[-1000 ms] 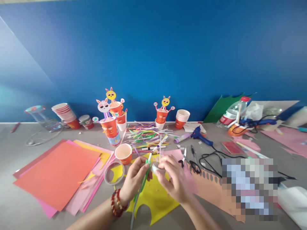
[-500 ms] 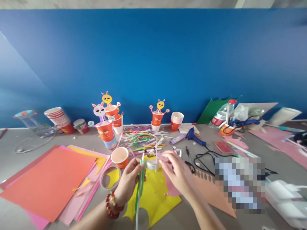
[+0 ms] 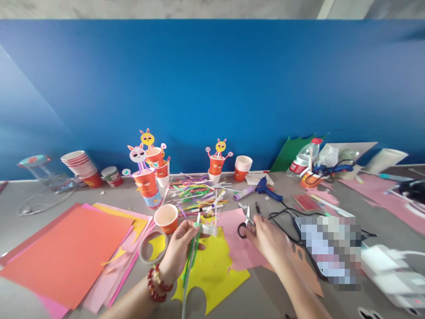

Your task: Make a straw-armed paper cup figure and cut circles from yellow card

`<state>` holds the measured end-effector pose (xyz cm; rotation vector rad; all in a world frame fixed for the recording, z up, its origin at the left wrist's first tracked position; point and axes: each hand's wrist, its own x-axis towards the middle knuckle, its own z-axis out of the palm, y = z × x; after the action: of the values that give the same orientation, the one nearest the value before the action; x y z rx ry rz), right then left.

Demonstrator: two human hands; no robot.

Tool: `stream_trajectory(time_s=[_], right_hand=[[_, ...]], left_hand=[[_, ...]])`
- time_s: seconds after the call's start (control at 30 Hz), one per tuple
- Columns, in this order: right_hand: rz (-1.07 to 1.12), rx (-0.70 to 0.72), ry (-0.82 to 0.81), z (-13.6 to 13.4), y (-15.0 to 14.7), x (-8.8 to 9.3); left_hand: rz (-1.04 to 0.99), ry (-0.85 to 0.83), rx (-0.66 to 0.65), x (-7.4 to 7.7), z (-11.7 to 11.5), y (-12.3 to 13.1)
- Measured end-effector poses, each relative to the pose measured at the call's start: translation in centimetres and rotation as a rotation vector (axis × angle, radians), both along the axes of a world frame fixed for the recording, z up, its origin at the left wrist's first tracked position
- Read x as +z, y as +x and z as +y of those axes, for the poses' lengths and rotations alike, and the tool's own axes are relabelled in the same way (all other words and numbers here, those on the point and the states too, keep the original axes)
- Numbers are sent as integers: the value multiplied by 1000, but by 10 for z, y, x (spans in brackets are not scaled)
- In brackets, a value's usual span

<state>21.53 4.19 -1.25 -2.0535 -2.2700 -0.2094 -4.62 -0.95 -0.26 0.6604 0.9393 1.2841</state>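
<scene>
Left hand (image 3: 181, 246) is pinched shut, thumb against fingers, on a small bunch of green and pale straws (image 3: 187, 270) that slants down toward the near edge. A little roll of clear tape (image 3: 208, 229) sits right at those fingertips, on their right side, with a thin pale stick standing up beside it (from where I stand I can't tell whether the fingers hold the roll or it just clings to the straws). Red beads (image 3: 156, 283) circle that wrist.

Over to the right, the right hand (image 3: 270, 237) bends low, half curled, with its thumb by the black loop of the scissors (image 3: 248, 212). It touches them, but how firmly it has hold I cannot tell. Their blades point toward the far side, over a pink sheet (image 3: 237, 248).

Under the straws lies a yellow sheet (image 3: 219, 266) with curved bites cut from its edges. Just left of the left hand are a wide tape ring (image 3: 142, 248), lying flat, and an orange paper cup (image 3: 170, 227), upright. More straws lie heaped (image 3: 192, 190) farther back, between two taller cup rabbits (image 3: 146, 181) at left and a smaller one (image 3: 217, 166). Coloured sheets (image 3: 73, 252) spread at the near left. Beyond the right hand, toward the far side, rests a blue glue gun (image 3: 270, 190).
</scene>
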Motion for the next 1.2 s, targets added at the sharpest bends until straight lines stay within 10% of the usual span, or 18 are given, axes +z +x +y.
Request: stream_trajectory(time_s=[0.5,0.73,1.0,1.2], right_hand=[[141,-81,-109,-3,5,9],[769,-131,-51,-3,44,-13],[1739,-219,-386,-12,52,-18],[1954,-80,-499,-17,42,-4]], left_hand=[[-109,-26,-97,4,-2,2],[-116,8,-116,2,-1,2],[-138,7,-120,7,-3,1],[-186,21,-121,4,-2,0]])
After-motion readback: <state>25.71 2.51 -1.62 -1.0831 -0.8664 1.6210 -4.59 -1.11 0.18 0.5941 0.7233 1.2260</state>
